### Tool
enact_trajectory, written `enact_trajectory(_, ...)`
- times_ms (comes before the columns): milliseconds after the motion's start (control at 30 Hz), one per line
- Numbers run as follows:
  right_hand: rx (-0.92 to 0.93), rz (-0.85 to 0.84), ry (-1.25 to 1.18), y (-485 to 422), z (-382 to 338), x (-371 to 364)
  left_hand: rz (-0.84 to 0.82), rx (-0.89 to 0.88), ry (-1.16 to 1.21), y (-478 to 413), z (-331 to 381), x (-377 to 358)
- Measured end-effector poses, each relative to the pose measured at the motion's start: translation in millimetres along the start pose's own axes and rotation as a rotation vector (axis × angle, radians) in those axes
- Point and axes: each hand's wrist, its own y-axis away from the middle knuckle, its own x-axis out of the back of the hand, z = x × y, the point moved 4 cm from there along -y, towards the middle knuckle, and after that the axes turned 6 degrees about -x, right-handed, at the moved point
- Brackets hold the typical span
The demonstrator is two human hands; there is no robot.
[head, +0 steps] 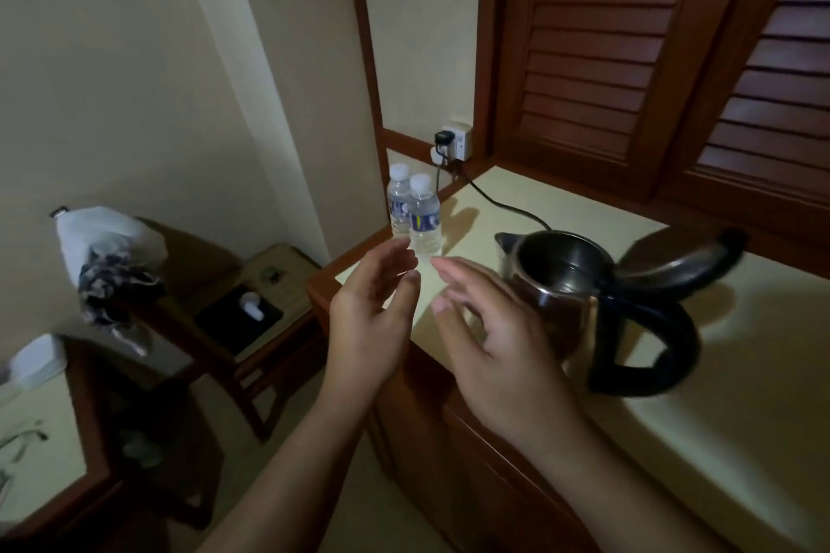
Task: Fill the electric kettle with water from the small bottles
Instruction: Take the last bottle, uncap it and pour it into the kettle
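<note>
**Two empty hands raised before a kettle and two water bottles**

Both hands are lifted over the near edge of a pale worktop, palms turned toward each other with a narrow gap between them. The left hand and the right hand have relaxed, nearly straight fingers and hold nothing.

Just beyond the fingertips, at the worktop's far left corner, two small clear bottles stand upright side by side, both with white caps on: the nearer bottle and the farther bottle.

To the right of the hands, a steel electric kettle sits on the worktop. Its dark lid is flipped up and back, and its black handle points right. A black cord runs across the worktop from behind the kettle to a wall socket. Brown louvred shutters stand behind.
</note>
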Motion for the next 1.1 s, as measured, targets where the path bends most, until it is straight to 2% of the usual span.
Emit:
enact_trajectory(200, -0.105, 0.259, 0.264, -127.1, 8.9, -51.3, -0.061, 0.024, 0.034, -72.9, -54.6, 26.0)
enact_trajectory(367, -0.284, 0.200, 0.535, -181.6, 56.3, -71.3, -0.132, 0.069, 0.086, -98.7, -76.2, 36.1)
enact_trajectory(467, -0.294, 0.234, 0.621, -179.6, 72.2, -76.7, -0.162, 0.074, 0.091, -101.3, -84.0, 43.0)
enact_trajectory(633, -0.230, 0.402, 0.574, -169.0, 62.6, -70.6, -0.207, 0.097, 0.112, -91.8, -99.0, 51.3)
enact_trajectory(767, -0.210, 0.452, 0.583, -149.8, 49.2, -64.0, -0.238, 0.098, 0.053, -80.9, -103.9, 50.8)
enact_trajectory(833, -0.143, 0.465, 0.607, -134.8, 37.4, -62.6, -0.273, 0.087, 0.029, -73.8, -102.4, 46.3)
enact_trajectory(967, 0.096, 0.535, 0.558, -101.6, -3.0, -52.3, -0.407, -0.026, 0.001, -55.4, -76.6, 29.1)
enact_trajectory(1100, 0.112, 0.535, 0.548, -67.9, -41.8, -36.4, -0.489, -0.085, 0.128, -36.9, -35.2, 12.8)
